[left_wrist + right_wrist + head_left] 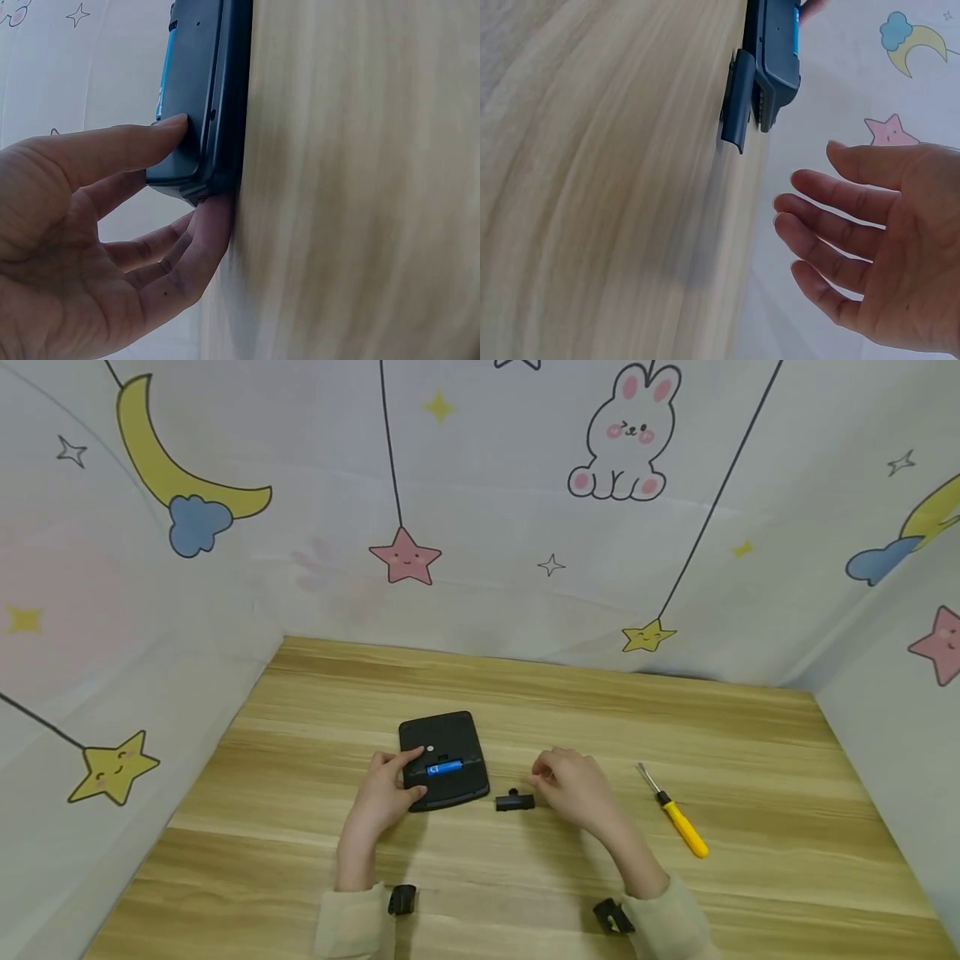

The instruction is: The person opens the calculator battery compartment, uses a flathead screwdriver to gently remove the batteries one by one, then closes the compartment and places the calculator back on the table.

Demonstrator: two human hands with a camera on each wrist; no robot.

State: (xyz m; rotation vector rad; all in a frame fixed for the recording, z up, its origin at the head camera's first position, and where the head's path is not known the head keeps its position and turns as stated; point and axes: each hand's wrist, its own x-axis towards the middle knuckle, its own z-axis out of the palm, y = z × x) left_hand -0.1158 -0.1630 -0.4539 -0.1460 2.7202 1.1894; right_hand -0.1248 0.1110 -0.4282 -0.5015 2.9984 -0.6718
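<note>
A flat black device [456, 735] lies on the table with its battery compartment facing up. Inside the compartment sits one blue battery [445, 767]. My left hand [381, 792] grips the device's left side; in the left wrist view the thumb [161, 139] presses on top while other fingers reach the lower edge. Just right of the device rests a small black battery cover [514, 802], loose on the wood. Over the table beside this cover, my right hand [573, 785] holds nothing, its fingers [832, 225] loosely bent and apart in the right wrist view.
A screwdriver [684, 828] with a yellow handle lies to the right of my right hand, its tip pointing away from me. The wooden table [315, 693] meets printed cloth walls [495, 510] at the back and sides. Black wrist cameras [402, 899] sit by both sleeves.
</note>
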